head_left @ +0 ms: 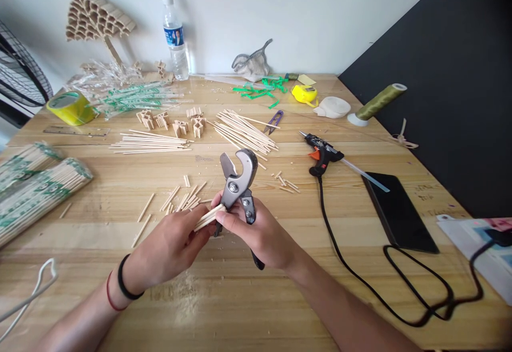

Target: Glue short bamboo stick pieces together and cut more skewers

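Note:
My left hand [182, 240] is closed round a small bundle of wooden sticks [210, 217], whose far ends lie against the cutter. My right hand [262, 232] grips a pair of ratchet cutters [240, 181] with a hooked jaw; the jaws stand apart and point away from me. The right thumb rests by the ends of the sticks. Short cut sticks [188, 200] lie on the table just beyond my left hand. Smaller offcuts [287, 182] are scattered to the right of the cutters.
Longer sticks [244, 133] lie farther back, near purple snips [274, 121] and small stick assemblies [180, 127]. A glue gun [322, 152] with its trailing cable is at right, beside a black tablet-like slab [400, 210]. Packed sticks [44, 197] lie left; a bottle [175, 40] stands behind.

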